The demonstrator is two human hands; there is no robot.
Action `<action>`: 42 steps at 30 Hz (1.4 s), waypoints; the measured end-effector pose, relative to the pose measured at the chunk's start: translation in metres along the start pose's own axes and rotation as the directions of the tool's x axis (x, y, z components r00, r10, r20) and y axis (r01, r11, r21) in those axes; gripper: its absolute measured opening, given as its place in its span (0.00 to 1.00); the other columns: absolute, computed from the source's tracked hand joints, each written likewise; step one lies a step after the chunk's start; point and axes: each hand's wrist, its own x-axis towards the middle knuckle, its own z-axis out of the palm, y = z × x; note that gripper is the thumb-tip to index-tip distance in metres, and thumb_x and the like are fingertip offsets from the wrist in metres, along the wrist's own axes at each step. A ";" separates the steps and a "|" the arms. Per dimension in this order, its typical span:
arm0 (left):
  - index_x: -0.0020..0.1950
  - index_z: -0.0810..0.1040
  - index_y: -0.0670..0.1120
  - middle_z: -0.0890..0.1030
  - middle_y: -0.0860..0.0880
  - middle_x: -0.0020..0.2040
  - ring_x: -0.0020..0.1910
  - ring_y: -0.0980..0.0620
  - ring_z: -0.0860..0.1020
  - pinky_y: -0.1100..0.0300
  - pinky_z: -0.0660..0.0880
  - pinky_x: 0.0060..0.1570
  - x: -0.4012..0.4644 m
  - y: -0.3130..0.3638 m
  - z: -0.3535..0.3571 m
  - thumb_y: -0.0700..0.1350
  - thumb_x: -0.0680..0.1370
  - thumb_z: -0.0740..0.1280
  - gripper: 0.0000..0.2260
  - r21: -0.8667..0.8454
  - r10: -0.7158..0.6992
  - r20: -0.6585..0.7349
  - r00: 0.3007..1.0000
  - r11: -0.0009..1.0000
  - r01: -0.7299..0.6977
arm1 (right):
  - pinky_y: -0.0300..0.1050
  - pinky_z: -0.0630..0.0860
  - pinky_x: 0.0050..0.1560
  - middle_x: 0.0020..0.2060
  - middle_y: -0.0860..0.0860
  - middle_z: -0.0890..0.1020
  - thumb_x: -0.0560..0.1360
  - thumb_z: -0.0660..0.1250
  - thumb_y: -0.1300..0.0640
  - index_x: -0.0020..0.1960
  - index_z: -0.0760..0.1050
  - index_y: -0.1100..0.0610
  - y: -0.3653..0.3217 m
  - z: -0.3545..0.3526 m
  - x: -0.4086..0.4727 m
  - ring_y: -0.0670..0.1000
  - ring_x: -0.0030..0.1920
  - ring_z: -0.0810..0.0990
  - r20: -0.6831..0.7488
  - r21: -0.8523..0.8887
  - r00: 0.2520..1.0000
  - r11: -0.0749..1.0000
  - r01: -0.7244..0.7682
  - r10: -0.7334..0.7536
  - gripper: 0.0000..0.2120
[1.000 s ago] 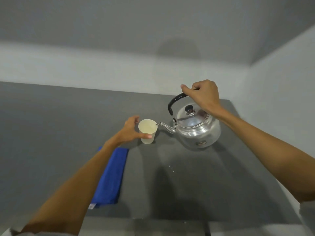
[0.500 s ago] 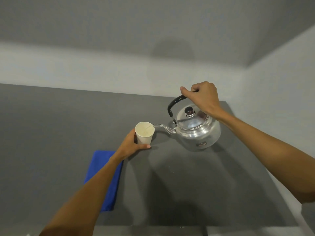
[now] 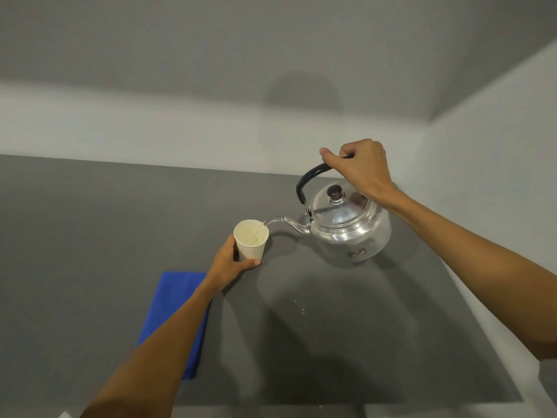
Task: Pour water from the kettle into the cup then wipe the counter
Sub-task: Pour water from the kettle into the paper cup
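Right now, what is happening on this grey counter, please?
A person is pouring water. The right hand tilts a shiny metal kettle by its black handle, spout over a white paper cup that the left hand holds. A folded blue cloth lies unused on the grey counter, near small water drops.

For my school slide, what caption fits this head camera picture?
Right hand tips kettle into cup held by left hand.
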 end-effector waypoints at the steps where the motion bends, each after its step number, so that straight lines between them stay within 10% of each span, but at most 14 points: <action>1: 0.74 0.59 0.48 0.70 0.48 0.70 0.62 0.56 0.67 0.61 0.65 0.61 0.000 -0.001 0.000 0.43 0.69 0.76 0.39 0.004 -0.001 0.001 1.000 1.000 0.001 | 0.43 0.65 0.33 0.21 0.57 0.66 0.71 0.68 0.45 0.25 0.67 0.67 -0.001 0.000 0.000 0.52 0.26 0.62 -0.003 0.000 1.000 1.000 0.002 -0.002 0.28; 42: 0.72 0.61 0.45 0.71 0.46 0.69 0.66 0.47 0.70 0.53 0.67 0.65 0.000 0.002 0.001 0.43 0.68 0.76 0.37 0.085 -0.014 0.034 0.999 0.996 0.011 | 0.44 0.64 0.33 0.21 0.57 0.65 0.72 0.68 0.46 0.25 0.65 0.67 -0.020 -0.016 0.007 0.52 0.26 0.62 -0.036 -0.002 0.998 0.999 0.051 -0.051 0.28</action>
